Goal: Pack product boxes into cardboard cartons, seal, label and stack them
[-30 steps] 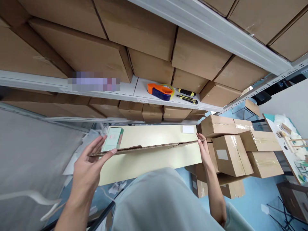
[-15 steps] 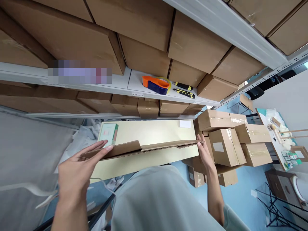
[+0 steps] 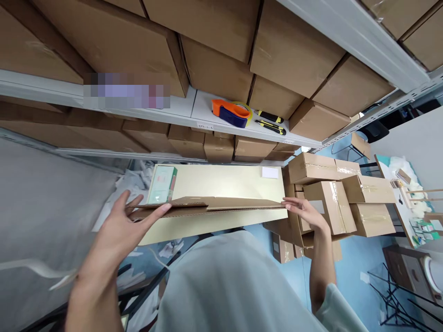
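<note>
A flattened cardboard box [image 3: 214, 205] is held nearly edge-on above the pale yellow table [image 3: 228, 180], with its flaps slightly apart. My left hand [image 3: 133, 221] grips its left end, thumb along the near side and fingers behind. At the other end, my right hand [image 3: 304, 211] pinches the box's right corner between thumb and fingers. Just beyond my left hand, a green and white small box [image 3: 162, 184] lies on the table. A white slip of paper [image 3: 270, 172] rests near the table's far right corner.
Shelves packed with cardboard boxes [image 3: 218, 64] rise behind the table. An orange and blue tape dispenser [image 3: 231, 113] and black-yellow utility knives [image 3: 270, 121] lie on one shelf. Taped cartons [image 3: 330, 207] are stacked at the right. A grey curtain-like surface [image 3: 51, 198] borders the left.
The flattened box has turned closer to level and more edge-on. My right hand has swung from fingers-up to pointing left, still at the corner. The camera view has shifted slightly.
</note>
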